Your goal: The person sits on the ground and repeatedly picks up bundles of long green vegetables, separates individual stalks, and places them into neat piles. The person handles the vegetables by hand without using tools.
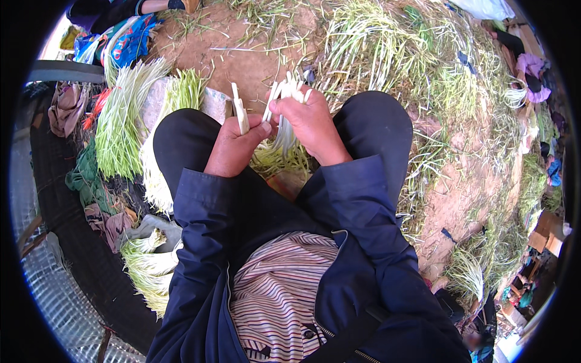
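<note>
My left hand point(236, 143) grips a short piece of white stalk point(241, 111) that stands up beside the thumb. A bunch of white-stemmed, long-leaved greens point(290, 87) is in my right hand point(311, 120), cut-looking white ends upward. Its yellow-green leaves point(283, 156) hang down between my knees. At the bunch's left edge, my left thumb and finger meet around a thin stalk point(271, 102). Both hands are close together above my lap.
Sorted bundles of the greens point(127, 122) lie left of my knee, with another pile point(152, 267) lower down. Loose stalks and leaves point(376, 50) litter the earth floor point(472, 181). A blue printed bag point(131, 41) lies upper left. Other people's limbs point(510, 43) show at the edges.
</note>
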Available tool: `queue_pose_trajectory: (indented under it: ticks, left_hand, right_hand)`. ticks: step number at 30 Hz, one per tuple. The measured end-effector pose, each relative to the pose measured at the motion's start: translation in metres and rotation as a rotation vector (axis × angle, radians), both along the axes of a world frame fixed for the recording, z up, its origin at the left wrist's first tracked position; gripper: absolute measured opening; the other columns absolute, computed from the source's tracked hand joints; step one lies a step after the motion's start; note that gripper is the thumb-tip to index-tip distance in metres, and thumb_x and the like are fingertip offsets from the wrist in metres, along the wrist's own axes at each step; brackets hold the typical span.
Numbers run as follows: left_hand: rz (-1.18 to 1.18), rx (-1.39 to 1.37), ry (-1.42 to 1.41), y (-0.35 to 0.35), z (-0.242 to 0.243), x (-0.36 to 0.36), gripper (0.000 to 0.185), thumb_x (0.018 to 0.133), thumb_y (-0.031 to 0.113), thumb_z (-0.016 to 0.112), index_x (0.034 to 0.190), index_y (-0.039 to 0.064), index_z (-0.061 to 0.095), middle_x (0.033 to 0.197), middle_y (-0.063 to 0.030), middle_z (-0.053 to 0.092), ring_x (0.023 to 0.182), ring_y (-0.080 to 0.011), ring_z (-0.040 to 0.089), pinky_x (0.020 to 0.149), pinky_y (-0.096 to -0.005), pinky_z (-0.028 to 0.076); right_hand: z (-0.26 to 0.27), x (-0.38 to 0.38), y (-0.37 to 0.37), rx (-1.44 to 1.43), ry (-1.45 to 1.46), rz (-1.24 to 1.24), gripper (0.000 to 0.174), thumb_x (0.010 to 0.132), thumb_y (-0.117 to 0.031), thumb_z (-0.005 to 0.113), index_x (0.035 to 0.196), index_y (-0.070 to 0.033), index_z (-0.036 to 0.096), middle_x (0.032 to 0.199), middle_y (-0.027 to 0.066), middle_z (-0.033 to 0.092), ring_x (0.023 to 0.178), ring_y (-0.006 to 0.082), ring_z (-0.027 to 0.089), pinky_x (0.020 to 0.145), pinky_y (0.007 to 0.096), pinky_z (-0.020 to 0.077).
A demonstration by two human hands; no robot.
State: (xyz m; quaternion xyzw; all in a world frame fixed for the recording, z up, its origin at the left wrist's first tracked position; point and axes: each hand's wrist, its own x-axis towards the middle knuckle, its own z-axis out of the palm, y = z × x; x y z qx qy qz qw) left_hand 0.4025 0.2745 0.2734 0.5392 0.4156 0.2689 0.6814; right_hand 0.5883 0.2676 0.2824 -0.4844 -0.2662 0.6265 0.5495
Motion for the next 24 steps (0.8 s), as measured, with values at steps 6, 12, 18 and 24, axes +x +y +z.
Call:
queue_pose_trajectory:
  ticks: [6,12,18,24]
  left_hand:
    - [-0.078,-0.074,0.043,0.001,0.002,-0.007,0.024,0.105,0.009,0.061,0.121,-0.005,0.073,0.107,-0.0041,0.075,0.097,-0.0104,0.067,0.091,-0.0284,0.052]
    - [0.102,-0.171,-0.017,0.000,0.008,-0.006,0.035,0.104,0.008,0.063,0.136,-0.004,0.068,0.119,-0.0042,0.074,0.106,-0.0114,0.065,0.097,-0.0295,0.051]
    - [0.086,-0.177,-0.133,0.001,0.016,-0.007,0.044,0.099,0.002,0.058,0.143,-0.005,0.063,0.123,-0.0047,0.072,0.107,-0.0121,0.065,0.097,-0.0288,0.050]
    - [-0.066,-0.129,-0.011,0.002,-0.007,-0.015,0.029,0.090,-0.004,0.064,0.117,-0.002,0.074,0.110,-0.0023,0.073,0.100,-0.0126,0.066,0.090,-0.0299,0.050]
  right_hand:
    - [0.008,-0.002,-0.003,0.003,0.003,0.101,0.012,0.086,-0.005,0.071,0.097,0.001,0.073,0.081,0.0038,0.070,0.070,0.0123,0.065,0.064,0.0297,0.0525]
    - [-0.002,0.005,0.000,0.075,-0.026,0.053,0.012,0.090,-0.005,0.068,0.100,0.000,0.072,0.090,0.0065,0.073,0.084,0.0156,0.070,0.080,0.0318,0.0549]
    - [0.009,0.004,-0.001,0.067,0.077,0.000,0.009,0.087,-0.001,0.068,0.095,0.000,0.071,0.085,0.0049,0.072,0.076,0.0134,0.068,0.072,0.0293,0.0547]
    - [0.012,-0.004,-0.004,0.053,-0.005,0.258,0.022,0.086,0.001,0.071,0.108,0.003,0.074,0.093,0.0061,0.075,0.083,0.0148,0.071,0.079,0.0292,0.0566]
